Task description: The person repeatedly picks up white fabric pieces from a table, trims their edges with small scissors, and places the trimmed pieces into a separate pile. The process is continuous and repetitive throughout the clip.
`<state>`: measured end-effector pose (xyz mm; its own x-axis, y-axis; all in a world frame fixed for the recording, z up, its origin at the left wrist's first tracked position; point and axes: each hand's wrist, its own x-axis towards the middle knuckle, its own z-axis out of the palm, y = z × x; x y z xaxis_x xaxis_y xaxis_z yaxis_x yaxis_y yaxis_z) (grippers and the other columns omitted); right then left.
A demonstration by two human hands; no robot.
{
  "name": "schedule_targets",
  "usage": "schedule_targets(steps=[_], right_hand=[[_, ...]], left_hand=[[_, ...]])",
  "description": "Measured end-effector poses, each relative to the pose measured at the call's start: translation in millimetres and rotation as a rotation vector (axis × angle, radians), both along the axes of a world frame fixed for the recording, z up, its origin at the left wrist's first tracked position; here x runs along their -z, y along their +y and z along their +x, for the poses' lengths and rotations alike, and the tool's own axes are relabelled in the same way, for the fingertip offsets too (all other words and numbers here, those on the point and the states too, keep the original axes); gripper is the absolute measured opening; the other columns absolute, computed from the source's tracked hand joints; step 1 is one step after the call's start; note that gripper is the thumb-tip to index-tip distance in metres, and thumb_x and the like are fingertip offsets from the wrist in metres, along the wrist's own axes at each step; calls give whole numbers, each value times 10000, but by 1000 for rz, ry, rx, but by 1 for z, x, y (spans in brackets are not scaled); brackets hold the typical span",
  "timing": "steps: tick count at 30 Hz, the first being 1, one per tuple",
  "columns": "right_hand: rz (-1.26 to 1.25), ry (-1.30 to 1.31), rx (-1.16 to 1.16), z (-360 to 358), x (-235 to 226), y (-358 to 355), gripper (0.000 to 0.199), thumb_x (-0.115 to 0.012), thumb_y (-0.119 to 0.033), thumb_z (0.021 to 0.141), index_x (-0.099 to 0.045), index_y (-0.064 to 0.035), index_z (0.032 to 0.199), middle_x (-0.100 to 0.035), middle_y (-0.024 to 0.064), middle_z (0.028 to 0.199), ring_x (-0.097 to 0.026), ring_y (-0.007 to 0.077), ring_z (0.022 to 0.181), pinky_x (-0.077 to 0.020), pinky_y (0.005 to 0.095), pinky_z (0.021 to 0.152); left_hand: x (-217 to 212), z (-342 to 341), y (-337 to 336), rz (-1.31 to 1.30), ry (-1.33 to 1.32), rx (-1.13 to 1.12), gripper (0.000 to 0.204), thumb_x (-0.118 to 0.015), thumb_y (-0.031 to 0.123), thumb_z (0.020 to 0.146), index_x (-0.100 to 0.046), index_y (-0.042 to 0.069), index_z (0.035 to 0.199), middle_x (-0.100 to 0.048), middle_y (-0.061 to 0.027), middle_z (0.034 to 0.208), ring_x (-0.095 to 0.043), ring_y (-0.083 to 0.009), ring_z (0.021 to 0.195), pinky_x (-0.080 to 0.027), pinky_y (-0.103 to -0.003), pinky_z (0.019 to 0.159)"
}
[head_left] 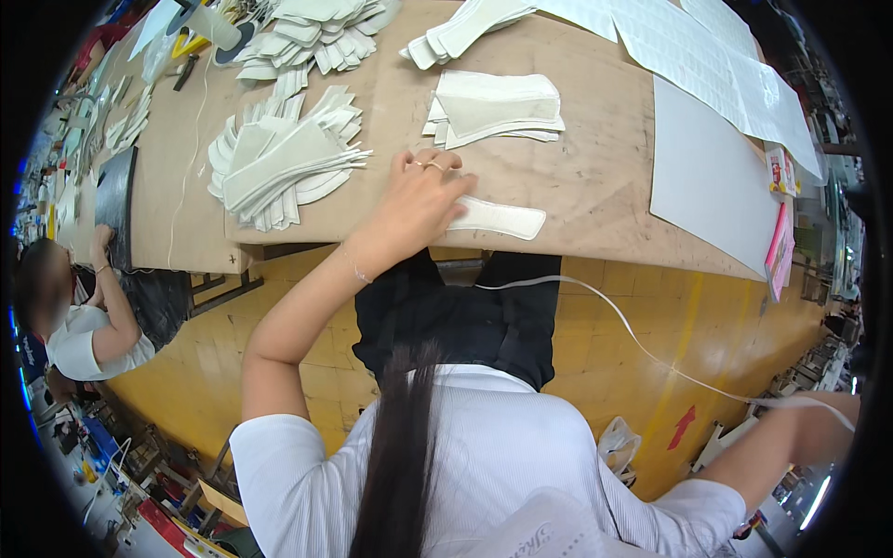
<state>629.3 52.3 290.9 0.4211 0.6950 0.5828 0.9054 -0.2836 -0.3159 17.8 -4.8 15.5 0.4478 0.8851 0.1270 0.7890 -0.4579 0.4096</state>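
Observation:
My left hand (420, 206) rests on the table's near edge with bent, spread fingers. It lies over one end of a narrow cream fabric piece (507, 219), whose rounded end shows to its right. My right arm stretches far out to the right, and my right hand (831, 426) is blurred at the picture's rim. A long white tape (621, 319) runs in a loose curve from below the table edge to that hand; its fingers are hidden. Left of my left hand lies a fanned pile of cream pieces (279, 163), and beyond it a neater stack (498, 107).
More cream pieces (321, 33) lie at the back, beside a spool (219, 33). A grey board (702, 177) and white sheets (688, 65) cover the table's right side. At the left another person (93, 316) works by a black board (116, 205). A plastic bag (619, 442) sits on the floor.

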Motion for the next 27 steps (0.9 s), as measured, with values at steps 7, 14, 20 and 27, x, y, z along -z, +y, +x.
schedule_targets(steps=[7,14,20,27], right_hand=[[-705,696,-652,-283,154,27,191,-699,-237,980,-740,-55,1021,-704,3,787,-564,28,541,-429,195,459],[-1081,889,-1148,-435,276,10,198,-748,-208,914,-741,-10,918,-667,35,711,-593,90,563,-484,287,538],[-1072,829,-1134,-467,300,17,219,-744,-207,892,-733,10,864,-669,80,664,-618,153,563,-491,347,591],[-1102,500,-1190,-481,295,26,257,-732,-201,871,-733,55,846,-683,236,726,-675,375,678,-521,450,670]], left_hand=[[48,-22,-50,268,-41,-169,268,-745,158,889,-711,64,1137,-657,-89,1205,-600,-275,1165,-425,-447,982],[56,-19,-59,280,-71,-224,314,-790,182,864,-723,60,1145,-673,-58,1241,-595,-243,1219,-427,-451,999],[60,-20,-62,274,-84,-246,325,-787,217,864,-709,67,1141,-658,-67,1226,-593,-249,1199,-409,-453,995],[66,-17,-64,309,-75,-300,339,-806,245,845,-714,98,1136,-637,-57,1250,-559,-257,1220,-394,-462,995]])
